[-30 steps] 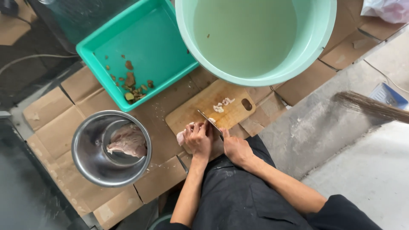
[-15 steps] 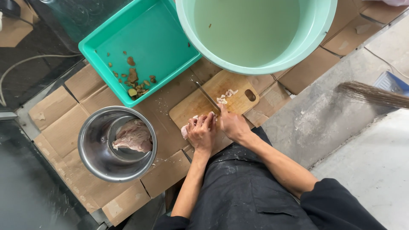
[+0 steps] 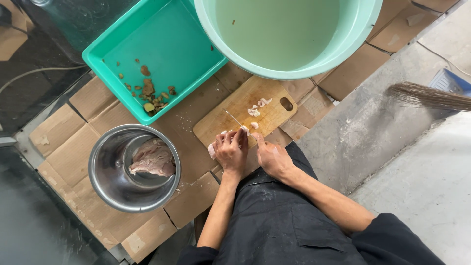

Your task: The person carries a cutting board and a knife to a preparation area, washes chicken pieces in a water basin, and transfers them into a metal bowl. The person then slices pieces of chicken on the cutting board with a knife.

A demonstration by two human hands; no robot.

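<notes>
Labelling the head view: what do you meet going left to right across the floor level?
Steel bowl holding raw meat → left hand pressing on a piece of meat → right hand with a knife on the wooden cutting board → broom bristles.

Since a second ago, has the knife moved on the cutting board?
Yes. The knife now lies left of the cut pieces, blade tip toward the tray; earlier it sat nearer the board's handle hole.
</notes>
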